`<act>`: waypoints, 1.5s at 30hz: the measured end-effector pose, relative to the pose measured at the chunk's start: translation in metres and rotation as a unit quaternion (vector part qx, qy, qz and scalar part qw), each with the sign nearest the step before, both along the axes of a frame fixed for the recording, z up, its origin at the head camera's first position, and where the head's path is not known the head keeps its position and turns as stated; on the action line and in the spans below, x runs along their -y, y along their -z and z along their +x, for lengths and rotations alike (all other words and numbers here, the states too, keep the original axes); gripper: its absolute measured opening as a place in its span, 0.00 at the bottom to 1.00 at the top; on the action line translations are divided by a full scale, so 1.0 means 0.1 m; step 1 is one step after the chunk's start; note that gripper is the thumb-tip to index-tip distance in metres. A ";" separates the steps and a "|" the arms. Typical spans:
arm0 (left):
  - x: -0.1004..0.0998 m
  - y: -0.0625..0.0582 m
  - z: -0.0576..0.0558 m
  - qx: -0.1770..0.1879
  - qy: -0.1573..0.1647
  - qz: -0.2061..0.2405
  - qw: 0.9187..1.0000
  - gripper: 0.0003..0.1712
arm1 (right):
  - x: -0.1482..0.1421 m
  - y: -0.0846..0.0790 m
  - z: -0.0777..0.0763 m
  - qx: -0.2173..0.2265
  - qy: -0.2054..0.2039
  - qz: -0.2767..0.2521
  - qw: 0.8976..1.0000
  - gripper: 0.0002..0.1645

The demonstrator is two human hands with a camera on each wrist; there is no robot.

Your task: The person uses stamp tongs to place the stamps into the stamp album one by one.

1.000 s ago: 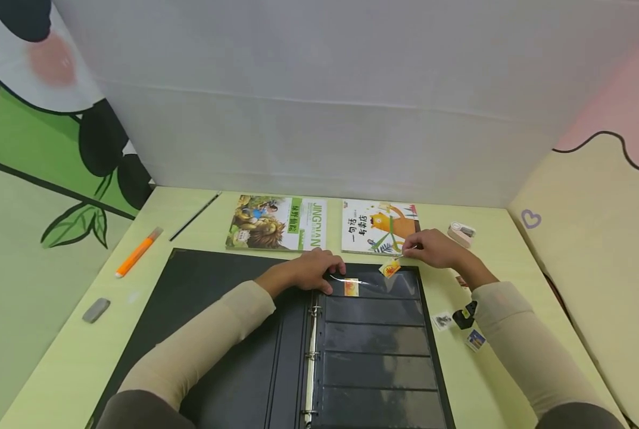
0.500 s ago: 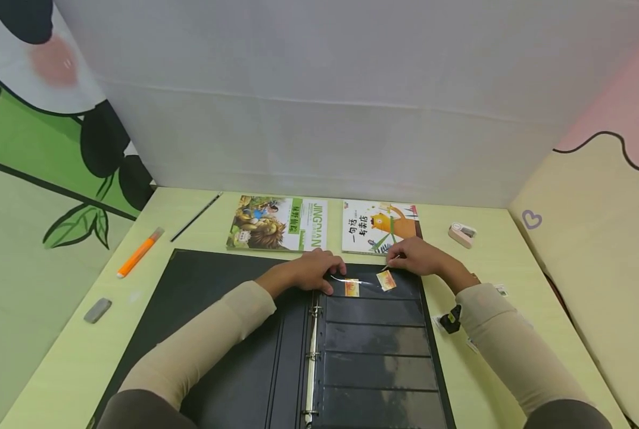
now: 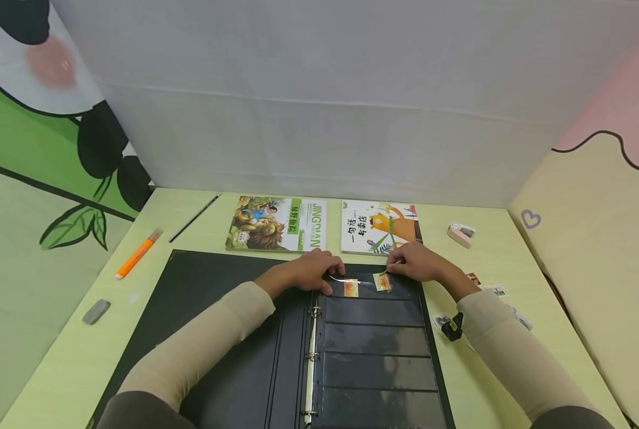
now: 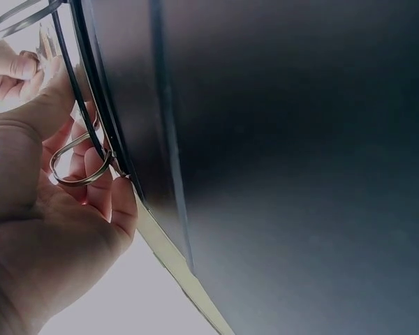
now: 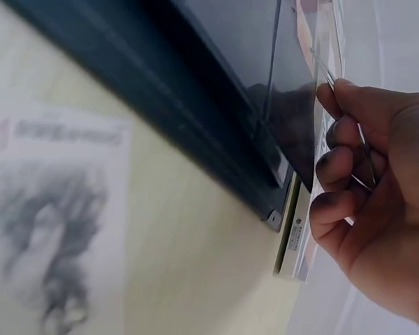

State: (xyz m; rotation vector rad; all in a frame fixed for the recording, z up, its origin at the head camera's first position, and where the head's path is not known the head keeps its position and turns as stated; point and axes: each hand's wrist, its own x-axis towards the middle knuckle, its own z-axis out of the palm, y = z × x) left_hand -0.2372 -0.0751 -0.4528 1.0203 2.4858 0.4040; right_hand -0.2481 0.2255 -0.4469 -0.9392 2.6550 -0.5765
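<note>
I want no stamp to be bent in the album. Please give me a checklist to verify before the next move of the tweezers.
1. Left hand holds the clear strip of the top pocket lifted: ok, its fingers rest at the pocket's left end by the binder rings.
2. Right hand grips the tweezers: ok.
3. Orange stamp is at the tweezer tips: ok; whether fully inside the pocket: cannot tell.
4. The first stamp lies apart from it in the same row: ok.
5. Stamp sits straight: not ok, it looks slightly tilted.
6. Loose stamps on the table by the right sleeve stay clear of the arm: cannot tell.
</note>
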 end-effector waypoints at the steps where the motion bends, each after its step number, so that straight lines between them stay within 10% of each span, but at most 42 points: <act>1: 0.00 0.00 0.00 0.000 -0.001 0.000 1.000 0.26 | -0.01 0.00 0.01 0.002 -0.006 -0.001 1.000 0.08; 45: 0.01 0.06 -0.04 -0.005 0.006 -0.002 1.000 0.25 | -0.07 -0.12 -0.13 0.075 0.021 0.038 0.996 0.10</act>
